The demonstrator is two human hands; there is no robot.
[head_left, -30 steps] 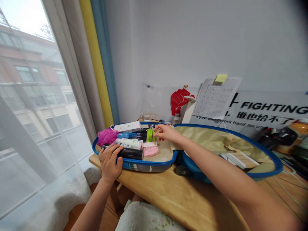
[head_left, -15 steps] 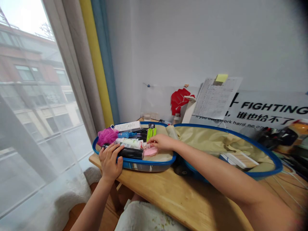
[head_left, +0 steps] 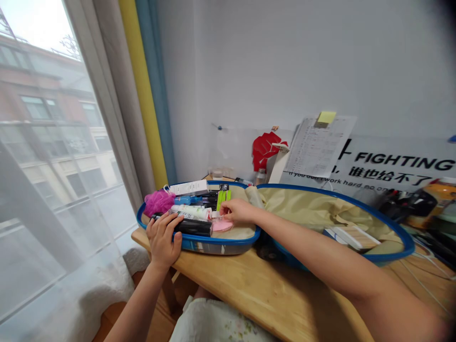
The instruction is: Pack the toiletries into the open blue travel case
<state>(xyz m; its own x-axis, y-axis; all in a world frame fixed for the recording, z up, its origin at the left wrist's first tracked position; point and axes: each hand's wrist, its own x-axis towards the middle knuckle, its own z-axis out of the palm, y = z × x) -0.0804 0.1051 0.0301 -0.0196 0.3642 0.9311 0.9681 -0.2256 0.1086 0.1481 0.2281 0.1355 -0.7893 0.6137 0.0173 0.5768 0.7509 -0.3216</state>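
A small suitcase with blue rims (head_left: 228, 248) lies open on the table. In its left half, my right hand (head_left: 237, 211) has its fingers drawn together at the edge of a pink, flat, rounded item (head_left: 222, 225); the fingertips are partly hidden. My left hand (head_left: 164, 237) rests over the near-left rim, fingers spread across a black cylinder (head_left: 195, 227). Behind the cylinder lies a white tube (head_left: 192, 211). Around these are a purple bath puff (head_left: 158, 202), a blue bottle (head_left: 183, 200), a white box (head_left: 188, 188) and a bright green pack (head_left: 223, 197).
The suitcase's right half, lined in beige (head_left: 295, 204), holds a small box (head_left: 356, 236). Clipped papers (head_left: 317, 147) stand behind it. Cables and a bottle with an orange label (head_left: 425, 203) are at the right. A curtained window is at the left.
My right hand has shifted very slightly to the right, and the pink item now lies flatter. My left hand stays in place.
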